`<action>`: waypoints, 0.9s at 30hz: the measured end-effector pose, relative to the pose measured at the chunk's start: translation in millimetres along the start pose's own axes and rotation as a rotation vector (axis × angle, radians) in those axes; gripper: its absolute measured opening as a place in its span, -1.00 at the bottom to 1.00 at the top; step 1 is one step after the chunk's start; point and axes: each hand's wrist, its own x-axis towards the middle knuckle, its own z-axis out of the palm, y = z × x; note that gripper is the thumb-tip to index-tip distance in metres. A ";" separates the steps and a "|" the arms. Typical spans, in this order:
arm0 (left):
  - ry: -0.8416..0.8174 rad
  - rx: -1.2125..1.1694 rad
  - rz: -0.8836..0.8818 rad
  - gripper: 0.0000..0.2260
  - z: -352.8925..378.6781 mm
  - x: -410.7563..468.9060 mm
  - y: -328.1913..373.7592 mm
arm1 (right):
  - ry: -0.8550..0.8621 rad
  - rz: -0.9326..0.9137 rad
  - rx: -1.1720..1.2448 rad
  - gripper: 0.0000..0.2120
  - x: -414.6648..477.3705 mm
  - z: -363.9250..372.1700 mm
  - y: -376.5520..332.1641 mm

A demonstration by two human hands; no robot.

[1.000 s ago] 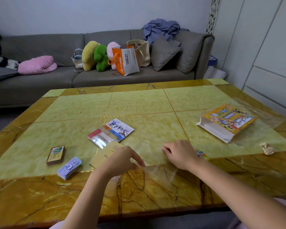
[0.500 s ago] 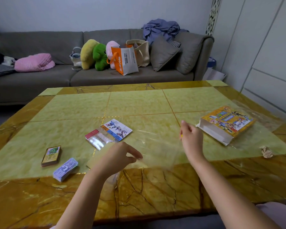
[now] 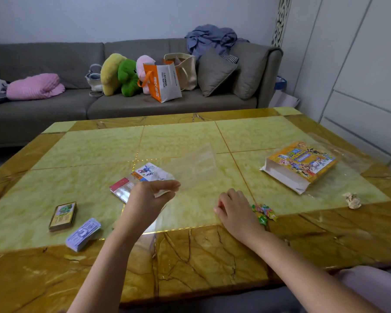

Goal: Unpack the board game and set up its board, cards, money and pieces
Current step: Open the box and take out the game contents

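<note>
Game box [image 3: 300, 163]: open, parked far right, away from the middle.
Clear bag [image 3: 196, 168]: left hand [image 3: 149, 199] pinches it aloft, seemingly emptied.
Right hand [image 3: 235, 211]: curled beside pieces [image 3: 264, 213]; grasp unclear.
Cards [image 3: 62, 215], money [image 3: 83, 233]: 2 stacks, near left.

Saw a big shiny table [image 3: 190, 136] of yellow and brown stone, with a long gray sofa [image 3: 54, 109] right behind it against a plain pale wall [image 3: 122, 16]. Found on the sofa a pink blanket [image 3: 35, 86], a yellow toy [image 3: 111, 73], a green toy [image 3: 128, 77], a pink toy [image 3: 145, 68], an orange and white bag [image 3: 165, 82], a tan bag [image 3: 187, 71], gray pillows [image 3: 215, 73] and a heap of blue cloth [image 3: 212, 39]. Noticed tall white cupboard doors [image 3: 359, 75] on the right, a carved white screen [image 3: 282, 19] in the corner, and soft light all over.
</note>
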 end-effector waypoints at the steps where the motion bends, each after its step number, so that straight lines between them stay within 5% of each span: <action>1: -0.004 0.009 0.001 -0.76 0.3 -0.4 -0.9 | -0.009 -0.010 0.005 -0.79 -2.7 -0.3 -0.5; 14: 0.013 0.021 -0.006 -0.80 15.5 -4.9 0.2 | -0.049 -0.018 0.050 -0.69 -7.7 -2.6 -3.2; 20: 0.127 0.128 0.228 -0.79 40.0 -13.8 5.3 | 0.228 0.282 0.760 -0.61 1.9 -57.5 -3.7; 24: 0.099 0.251 0.511 -0.83 59.0 -14.6 9.9 | 0.101 0.534 1.336 -0.68 6.9 -101.0 14.2; 27: 0.061 0.314 0.584 -0.81 75.7 -17.2 13.6 | -0.021 0.572 1.328 -0.64 -3.0 -119.9 33.4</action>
